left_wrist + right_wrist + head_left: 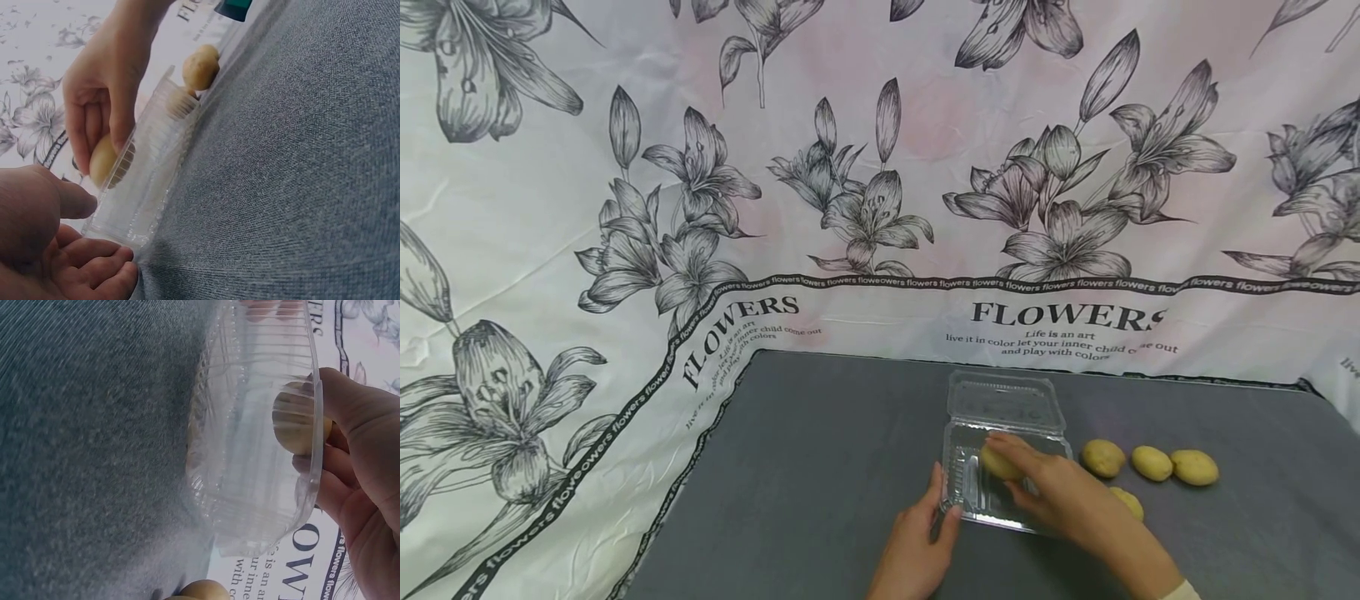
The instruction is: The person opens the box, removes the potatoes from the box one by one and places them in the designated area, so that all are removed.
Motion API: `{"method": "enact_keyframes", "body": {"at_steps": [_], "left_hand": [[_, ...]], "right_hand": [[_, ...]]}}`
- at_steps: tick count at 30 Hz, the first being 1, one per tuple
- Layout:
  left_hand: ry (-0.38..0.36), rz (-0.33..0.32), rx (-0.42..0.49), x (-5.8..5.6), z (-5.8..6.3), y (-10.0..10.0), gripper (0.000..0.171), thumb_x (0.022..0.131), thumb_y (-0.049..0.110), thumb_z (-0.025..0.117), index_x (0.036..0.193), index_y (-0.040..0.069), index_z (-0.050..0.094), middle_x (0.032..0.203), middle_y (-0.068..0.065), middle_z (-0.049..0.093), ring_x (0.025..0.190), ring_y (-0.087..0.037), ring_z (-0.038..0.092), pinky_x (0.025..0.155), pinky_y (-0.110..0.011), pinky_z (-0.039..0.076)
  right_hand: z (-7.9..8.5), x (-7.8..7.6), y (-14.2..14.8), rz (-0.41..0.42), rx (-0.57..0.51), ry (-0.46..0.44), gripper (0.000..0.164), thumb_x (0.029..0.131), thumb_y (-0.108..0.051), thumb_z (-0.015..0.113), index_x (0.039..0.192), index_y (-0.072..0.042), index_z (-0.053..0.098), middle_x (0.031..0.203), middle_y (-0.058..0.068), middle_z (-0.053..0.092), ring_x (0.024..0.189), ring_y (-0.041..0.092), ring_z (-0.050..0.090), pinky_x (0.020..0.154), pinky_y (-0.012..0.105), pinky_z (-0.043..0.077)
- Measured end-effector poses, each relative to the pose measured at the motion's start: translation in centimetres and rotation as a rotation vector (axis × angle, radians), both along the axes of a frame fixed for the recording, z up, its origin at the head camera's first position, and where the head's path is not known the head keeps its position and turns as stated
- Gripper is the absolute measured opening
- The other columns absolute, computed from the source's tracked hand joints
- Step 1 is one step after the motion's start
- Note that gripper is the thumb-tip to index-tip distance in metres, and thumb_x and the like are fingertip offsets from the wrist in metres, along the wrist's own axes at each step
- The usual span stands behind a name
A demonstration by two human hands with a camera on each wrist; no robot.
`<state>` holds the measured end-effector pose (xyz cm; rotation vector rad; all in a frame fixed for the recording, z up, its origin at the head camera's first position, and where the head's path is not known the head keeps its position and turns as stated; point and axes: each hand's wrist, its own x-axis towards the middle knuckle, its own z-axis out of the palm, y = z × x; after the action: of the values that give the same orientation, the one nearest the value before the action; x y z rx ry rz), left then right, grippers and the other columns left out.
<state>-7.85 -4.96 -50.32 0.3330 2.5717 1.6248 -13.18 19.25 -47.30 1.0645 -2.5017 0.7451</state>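
A clear plastic clamshell box (970,500) lies on the grey table, its lid (1003,402) folded back away from me. My right hand (1060,492) grips a potato (997,463) between fingers and thumb, over the box's base. In the right wrist view this potato (294,419) shows partly through the clear wall. My left hand (917,537) is at the box's near left corner, its thumb and fingers spread. From the left wrist view, the left hand (69,244) has its fingertips close against the end of the box (140,194).
Several more potatoes lie right of the box: one (1102,458) beside it, two (1152,463) farther right, and one (1127,503) partly behind my right forearm. A white flower-printed cloth (880,325) hangs behind and along the left of the grey table (805,467).
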Motion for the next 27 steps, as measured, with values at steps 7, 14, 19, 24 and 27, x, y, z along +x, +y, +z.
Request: {"method": "enact_keyframes", "body": {"at_steps": [7,14,19,24,27], "left_hand": [[-0.005,-0.002,-0.004,0.0,-0.1,0.0,0.067,0.110,0.032,0.059,0.164,0.002,0.033,0.160,-0.006,0.048,0.140,-0.028,0.054,0.116,-0.046,0.046],[-0.008,-0.005,0.001,0.0,-0.1,0.0,0.068,0.110,0.034,0.058,0.164,0.002,0.032,0.161,-0.008,0.046,0.141,-0.030,0.052,0.116,-0.048,0.046],[0.005,-0.007,-0.001,-0.1,-0.1,0.1,0.068,0.111,0.034,0.058,0.164,0.001,0.032,0.162,-0.010,0.044,0.143,-0.031,0.050,0.116,-0.049,0.045],[0.009,-0.008,0.003,-0.1,-0.1,0.3,0.068,0.111,0.033,0.058,0.164,0.001,0.031,0.163,-0.009,0.044,0.144,-0.030,0.049,0.117,-0.048,0.044],[0.009,-0.003,0.004,0.0,0.0,0.3,0.068,0.111,0.033,0.058,0.164,0.001,0.031,0.163,-0.009,0.044,0.144,-0.031,0.050,0.117,-0.049,0.043]], "right_hand": [[-0.3,0.1,0.9,-0.009,0.007,0.059,0.072,0.076,0.007,0.088,0.141,0.000,0.060,0.136,0.021,0.069,0.061,-0.011,0.049,0.056,0.012,0.050],[-0.5,0.1,1.4,-0.003,0.014,0.065,0.075,0.076,0.007,0.089,0.143,0.001,0.058,0.138,0.025,0.067,0.063,-0.012,0.052,0.058,0.008,0.049],[-0.5,0.4,1.9,-0.029,0.032,0.028,0.074,0.078,0.006,0.090,0.145,0.001,0.058,0.141,0.024,0.065,0.059,-0.015,0.050,0.055,0.011,0.049],[-0.7,0.5,2.3,-0.038,0.020,0.023,0.075,0.078,0.007,0.089,0.145,0.000,0.057,0.142,0.024,0.065,0.056,-0.017,0.045,0.053,0.010,0.046],[-0.8,0.4,2.6,-0.029,-0.003,0.047,0.076,0.076,0.008,0.089,0.144,0.001,0.058,0.140,0.025,0.065,0.059,-0.015,0.050,0.056,0.010,0.049]]}}
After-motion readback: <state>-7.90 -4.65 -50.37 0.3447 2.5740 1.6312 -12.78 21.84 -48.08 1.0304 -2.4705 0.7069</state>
